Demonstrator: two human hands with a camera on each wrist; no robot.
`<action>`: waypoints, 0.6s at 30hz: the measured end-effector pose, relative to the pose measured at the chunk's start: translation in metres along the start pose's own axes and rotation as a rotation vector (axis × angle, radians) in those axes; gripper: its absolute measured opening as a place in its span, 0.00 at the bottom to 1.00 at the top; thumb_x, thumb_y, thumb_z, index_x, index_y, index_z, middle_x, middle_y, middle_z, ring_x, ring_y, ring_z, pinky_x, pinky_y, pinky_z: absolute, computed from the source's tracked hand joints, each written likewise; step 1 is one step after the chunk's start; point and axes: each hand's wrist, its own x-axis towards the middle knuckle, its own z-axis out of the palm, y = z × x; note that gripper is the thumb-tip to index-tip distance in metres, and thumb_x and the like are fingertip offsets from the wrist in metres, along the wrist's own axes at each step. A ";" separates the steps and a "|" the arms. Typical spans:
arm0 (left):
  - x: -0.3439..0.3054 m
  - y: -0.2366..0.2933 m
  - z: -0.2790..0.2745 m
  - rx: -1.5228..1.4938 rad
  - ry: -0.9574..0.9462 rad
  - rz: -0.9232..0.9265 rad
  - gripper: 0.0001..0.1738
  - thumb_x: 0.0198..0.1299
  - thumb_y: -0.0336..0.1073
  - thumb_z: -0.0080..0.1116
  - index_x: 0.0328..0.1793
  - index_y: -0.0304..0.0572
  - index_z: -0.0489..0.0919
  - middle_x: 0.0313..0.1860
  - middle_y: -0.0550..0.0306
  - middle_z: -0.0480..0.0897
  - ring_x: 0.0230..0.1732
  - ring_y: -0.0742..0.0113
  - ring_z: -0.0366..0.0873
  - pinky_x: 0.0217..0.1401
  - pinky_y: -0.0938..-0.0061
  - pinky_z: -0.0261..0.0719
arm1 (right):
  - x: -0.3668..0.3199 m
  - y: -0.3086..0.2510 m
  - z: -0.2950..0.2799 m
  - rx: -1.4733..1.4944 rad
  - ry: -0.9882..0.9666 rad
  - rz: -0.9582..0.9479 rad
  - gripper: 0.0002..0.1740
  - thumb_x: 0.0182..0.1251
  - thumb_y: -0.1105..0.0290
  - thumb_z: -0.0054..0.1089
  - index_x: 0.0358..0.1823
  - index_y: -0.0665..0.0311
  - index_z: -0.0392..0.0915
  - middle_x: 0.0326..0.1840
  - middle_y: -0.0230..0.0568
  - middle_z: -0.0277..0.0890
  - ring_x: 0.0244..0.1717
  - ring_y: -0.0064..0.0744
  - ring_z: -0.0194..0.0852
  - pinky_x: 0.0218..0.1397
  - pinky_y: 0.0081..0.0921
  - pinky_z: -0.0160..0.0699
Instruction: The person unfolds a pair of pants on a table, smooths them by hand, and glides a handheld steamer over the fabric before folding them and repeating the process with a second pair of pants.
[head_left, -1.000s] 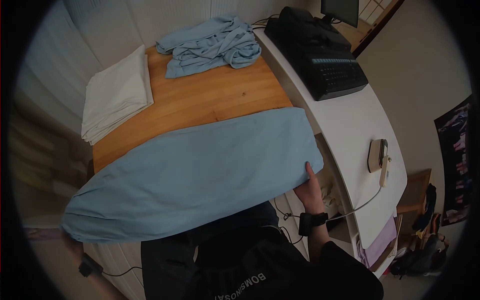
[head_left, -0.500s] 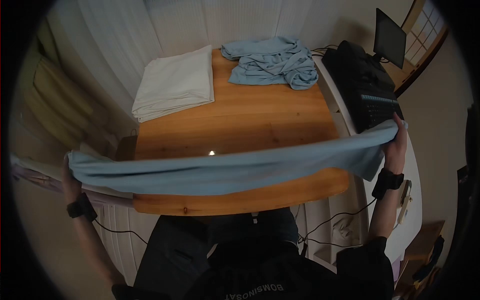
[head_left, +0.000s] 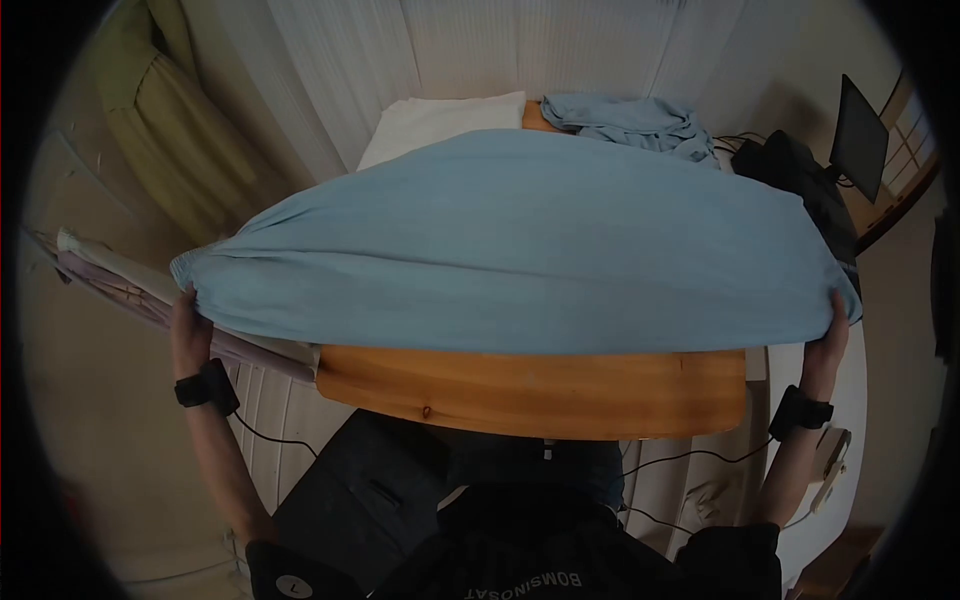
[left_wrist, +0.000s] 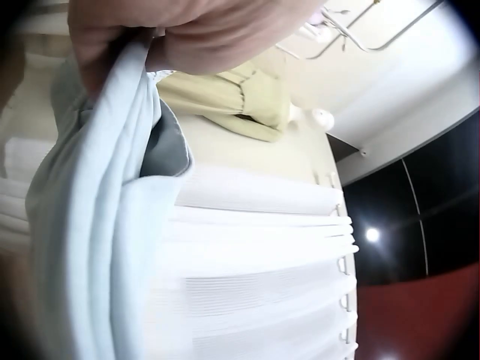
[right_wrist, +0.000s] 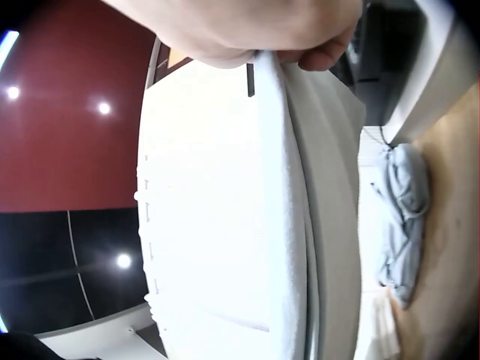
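The blue cloth [head_left: 540, 240] was held stretched between both hands above the worktop [head_left: 520, 390], its far part raised. Half a second earlier it had been seen hanging as a narrow band; by this moment it had been opened into a broad, billowed sheet. From this it could be judged that the cloth was being shaken out, and that it had not yet been laid flat. Its left end was pinched by the left hand [head_left: 190, 330], its right end by the right hand [head_left: 828, 335], with the fingers curled over the edge.

In all, one cloth was held by two hands, each with one black strap [head_left: 205, 388] at the wrist. Beyond it, one white cloth [head_left: 440, 125] and one crumpled blue cloth [head_left: 640, 120] were left on the worktop. Farther out, one monitor [head_left: 860, 135] and one hanging olive garment [head_left: 175, 130] were seen.
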 end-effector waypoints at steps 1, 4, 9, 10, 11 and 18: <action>-0.010 -0.027 -0.006 0.019 0.048 -0.037 0.19 0.75 0.32 0.45 0.65 0.25 0.72 0.63 0.46 0.79 0.63 0.56 0.77 0.72 0.63 0.72 | -0.008 0.024 -0.020 -0.018 0.029 0.029 0.34 0.70 0.63 0.65 0.72 0.72 0.65 0.69 0.51 0.71 0.65 0.42 0.73 0.68 0.36 0.73; -0.015 -0.108 -0.042 0.033 0.118 -0.118 0.21 0.70 0.30 0.45 0.65 0.24 0.71 0.62 0.44 0.79 0.63 0.53 0.77 0.72 0.60 0.72 | -0.061 0.074 -0.041 -0.198 0.075 0.028 0.32 0.71 0.63 0.64 0.70 0.74 0.68 0.66 0.49 0.73 0.62 0.42 0.75 0.65 0.36 0.75; -0.016 -0.185 -0.090 0.459 0.016 -0.148 0.22 0.66 0.31 0.45 0.62 0.24 0.73 0.62 0.42 0.79 0.64 0.47 0.76 0.74 0.57 0.69 | -0.082 0.133 -0.081 -0.276 0.173 0.115 0.30 0.72 0.62 0.65 0.67 0.75 0.70 0.63 0.49 0.76 0.58 0.41 0.78 0.60 0.36 0.79; -0.016 -0.182 -0.081 0.465 0.019 -0.137 0.22 0.66 0.31 0.45 0.62 0.24 0.73 0.62 0.42 0.79 0.64 0.47 0.76 0.74 0.57 0.69 | -0.083 0.132 -0.084 -0.264 0.148 0.112 0.30 0.72 0.62 0.65 0.67 0.75 0.71 0.62 0.49 0.77 0.56 0.42 0.79 0.59 0.36 0.80; -0.017 -0.182 -0.069 0.096 0.247 -0.254 0.22 0.65 0.31 0.46 0.63 0.26 0.74 0.63 0.42 0.79 0.65 0.46 0.75 0.75 0.56 0.68 | -0.086 0.129 -0.087 -0.257 0.125 0.114 0.30 0.72 0.61 0.65 0.67 0.74 0.71 0.62 0.49 0.77 0.55 0.42 0.80 0.59 0.36 0.80; -0.023 -0.184 -0.051 -0.194 0.282 -0.587 0.26 0.71 0.46 0.53 0.66 0.33 0.75 0.61 0.45 0.82 0.61 0.49 0.79 0.69 0.55 0.74 | -0.092 0.125 -0.084 -0.279 0.099 0.154 0.32 0.71 0.59 0.66 0.68 0.75 0.70 0.62 0.50 0.77 0.56 0.42 0.80 0.58 0.38 0.81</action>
